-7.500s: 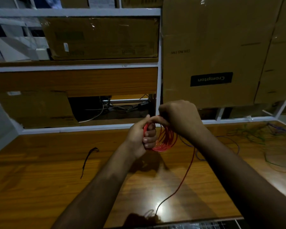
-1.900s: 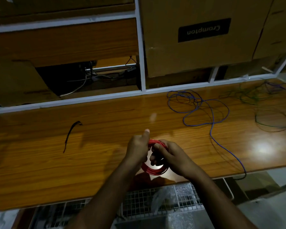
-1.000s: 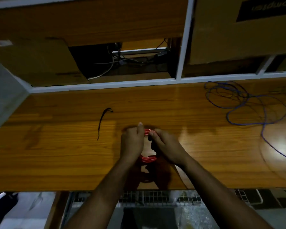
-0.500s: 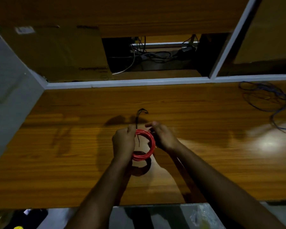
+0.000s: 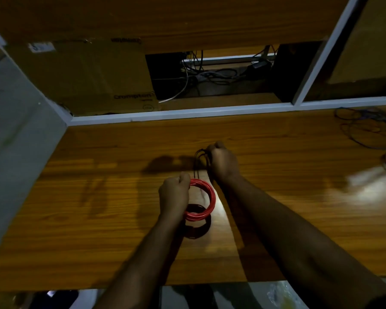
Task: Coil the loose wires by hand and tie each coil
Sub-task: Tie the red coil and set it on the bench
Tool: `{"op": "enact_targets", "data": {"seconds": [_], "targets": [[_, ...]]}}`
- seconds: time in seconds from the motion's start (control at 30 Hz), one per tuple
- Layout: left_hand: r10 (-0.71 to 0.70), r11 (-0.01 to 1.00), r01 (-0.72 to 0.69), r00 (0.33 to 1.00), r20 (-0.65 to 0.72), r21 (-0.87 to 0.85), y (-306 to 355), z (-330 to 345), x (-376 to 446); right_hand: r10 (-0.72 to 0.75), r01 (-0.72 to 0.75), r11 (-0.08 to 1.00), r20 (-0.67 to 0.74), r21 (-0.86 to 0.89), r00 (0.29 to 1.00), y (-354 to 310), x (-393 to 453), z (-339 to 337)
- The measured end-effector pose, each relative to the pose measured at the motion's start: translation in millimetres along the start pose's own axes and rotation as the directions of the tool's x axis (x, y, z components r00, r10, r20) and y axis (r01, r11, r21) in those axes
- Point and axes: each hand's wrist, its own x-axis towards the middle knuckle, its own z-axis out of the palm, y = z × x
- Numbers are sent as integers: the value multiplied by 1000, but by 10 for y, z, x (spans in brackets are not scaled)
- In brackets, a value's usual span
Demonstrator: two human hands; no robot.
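near edge: two bare forearms reach in from below over the wooden bench top (image 5: 98, 208). dim light, one bright glare patch on the wood at far right.

left hand (image 5: 173, 195) fisted around the left side of the red wire coil (image 5: 206, 204), fingers closed on the bundled turns. coil held just above the bench, tilted, its round dark shadow on the wood directly below. coil looks neat, several turns lying together; cannot tell whether any tie is on it.

just beyond, right hand (image 5: 221, 161) closed on a thin black tie wire (image 5: 197, 162), pinching it near the top; the strand loops out left of the knuckles and hangs down toward the coil's upper rim. cannot tell if it touches the coil.

farther right, at the bench's back corner, a loose tangle of blue wire (image 5: 366, 128), well apart from both hands.

back: white frame rail (image 5: 187, 112) along the bench's rear edge, a cardboard box (image 5: 87, 81) behind it at left, and a dark recess with cables (image 5: 210, 74) in the middle.
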Motion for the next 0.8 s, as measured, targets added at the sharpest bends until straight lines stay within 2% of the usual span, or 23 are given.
{"op": "enact_targets", "data": {"seconds": [0.07, 0.17, 0.27, 0.33, 0.43, 0.5, 0.57, 0.7, 0.8], "targets": [[-13, 1000, 13, 1000, 2, -20, -22, 10, -9, 61, -60, 997, -20, 40, 998, 2, -6, -10], [-11, 1000, 11, 1000, 4, -18, -43, -4, -22, 167, -160, 957, -10, 244, 986, 77, -32, -120], [-2, 1000, 3, 1000, 4, -15, -51, 1, -43, 193, -180, 899, 8, 399, 981, 116, -117, -266], [0, 1000, 0, 1000, 6, -19, -35, 21, -67, 252, -237, 812, 46, 533, 967, 119, -176, -337], [13, 1000, -12, 1000, 12, -16, 2, 50, -98, 313, -279, 617, 96, 736, 945, 104, -269, -472], [29, 999, -29, 999, 19, -24, 41, 72, -123, 328, -286, 582, 102, 761, 939, 145, -347, -601], [60, 998, -59, 997, 37, -36, 102, 114, -165, 324, -297, 653, 97, 697, 941, 256, -442, -745], [134, 988, -121, 981, 141, -97, 268, 358, -333, 234, -219, 862, 23, 457, 972, 683, -628, -1052], [189, 978, -163, 957, 220, -130, 423, 630, -536, 249, -250, 913, 46, 322, 967, 1030, -793, -1290]]}}
